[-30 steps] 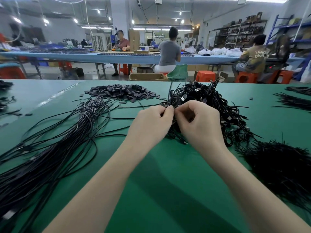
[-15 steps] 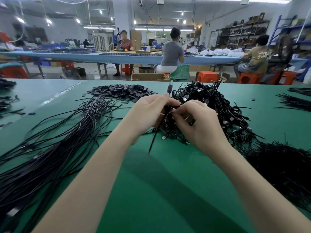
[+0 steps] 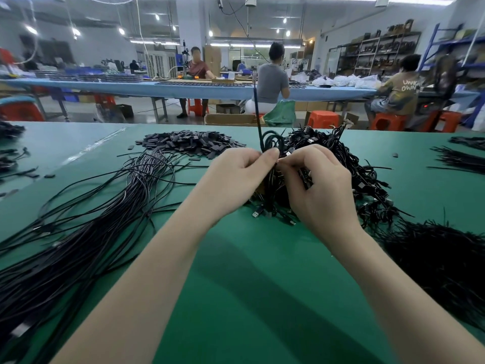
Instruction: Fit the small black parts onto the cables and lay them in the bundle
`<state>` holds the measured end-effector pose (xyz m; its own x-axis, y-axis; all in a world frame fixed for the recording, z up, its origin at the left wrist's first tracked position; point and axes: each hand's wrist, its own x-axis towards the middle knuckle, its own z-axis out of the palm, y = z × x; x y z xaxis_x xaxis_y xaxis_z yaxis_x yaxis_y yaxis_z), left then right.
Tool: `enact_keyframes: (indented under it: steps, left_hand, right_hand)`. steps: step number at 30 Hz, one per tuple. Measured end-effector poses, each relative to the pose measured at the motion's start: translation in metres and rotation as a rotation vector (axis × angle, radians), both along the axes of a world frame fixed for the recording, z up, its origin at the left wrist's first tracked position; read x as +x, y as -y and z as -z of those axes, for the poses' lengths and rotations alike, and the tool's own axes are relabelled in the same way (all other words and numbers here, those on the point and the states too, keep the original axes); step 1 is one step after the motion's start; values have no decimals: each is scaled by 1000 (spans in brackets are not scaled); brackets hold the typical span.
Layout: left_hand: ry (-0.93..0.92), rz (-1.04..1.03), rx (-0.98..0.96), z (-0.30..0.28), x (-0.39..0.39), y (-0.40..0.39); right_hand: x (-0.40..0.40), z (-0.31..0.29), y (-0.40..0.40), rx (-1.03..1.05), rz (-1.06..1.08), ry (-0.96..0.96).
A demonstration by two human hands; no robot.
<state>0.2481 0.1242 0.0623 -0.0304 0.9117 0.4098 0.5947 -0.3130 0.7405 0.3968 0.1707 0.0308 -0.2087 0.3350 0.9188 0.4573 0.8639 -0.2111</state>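
Observation:
My left hand (image 3: pixel 236 177) and my right hand (image 3: pixel 317 185) meet over the green table (image 3: pixel 236 285), fingertips pinched together on one black cable (image 3: pixel 258 122). The cable's free end stands almost straight up from my left fingers and loops behind them. Behind and under my hands lies a tangled heap of black cables with connectors (image 3: pixel 354 164). A pile of small flat black parts (image 3: pixel 191 143) sits at the back centre-left. A long bundle of black cables (image 3: pixel 86 219) fans across the left. What my fingertips pinch besides the cable is hidden.
More dark cable heaps lie at the front right (image 3: pixel 446 258), far right (image 3: pixel 462 156) and far left edge (image 3: pixel 10 143). Loose black parts are scattered on the left. Beyond the table's far edge, people sit at a blue bench (image 3: pixel 183 88) on orange stools.
The cable end, which hung below my left hand half a second ago, now points straight up. Both hands have stayed over the tangled heap, pinched together.

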Motion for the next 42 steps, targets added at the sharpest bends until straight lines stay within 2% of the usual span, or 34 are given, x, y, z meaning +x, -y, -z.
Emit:
enact_keyframes:
  steps: [3,5,7,10,13,15,18,20,21,23,25,28,30,32,33,36,37,42]
  left_hand:
    - [264,-73,-11,5,6,-4]
    - [447,-47,-88,5,6,-6]
    - [555,7,-139,1,5,-3]
    - [579,141,-227,-6,0,0]
    - [488,270,-254,-7,-9,1]
    - [333,267,-162,-5,-14,1]
    - [58,41,53,-1,-16,-4]
    - [3,-46,97,0,-11,-4]
    - [66,-29,70,0,-7,-3]
    - [346,40,-79,0,4,0]
    - [536,68,-202,-3,11,3]
    - [674,127,-251,-9,15,7]
    - [725,185,-231,-13,15,9]
    - [672,251,-166,-15,8,11]
    - [571,272,-119,-16,3,12]
    - [95,240,54,-10,-9,9]
    - [34,206,89,-10,-11,7]
    - [-1,78,283,-4,-7,-1]
  right_hand:
    - [-1,5,1,181,157,128]
    - [-2,7,2,230,193,153]
    - [-4,6,4,170,114,116]
    - [1,2,1,78,0,86]
    - [4,2,-1,46,-16,94]
    - [4,1,-2,48,-4,83]
    - [2,1,-2,56,8,57]
    - [1,1,-1,87,34,10]
    - [1,1,-1,107,50,-10]
    - [4,1,-3,158,85,-21]
    - [8,2,-3,246,172,25]
    - [6,7,-1,327,249,96]
    - [2,7,0,281,224,64]
    - [2,6,-1,208,160,0]
    - [3,5,-2,186,138,-22]
    - [6,4,-4,163,106,-18]
    - [5,4,-3,150,92,-13]
    - [-1,4,1,79,64,-47]
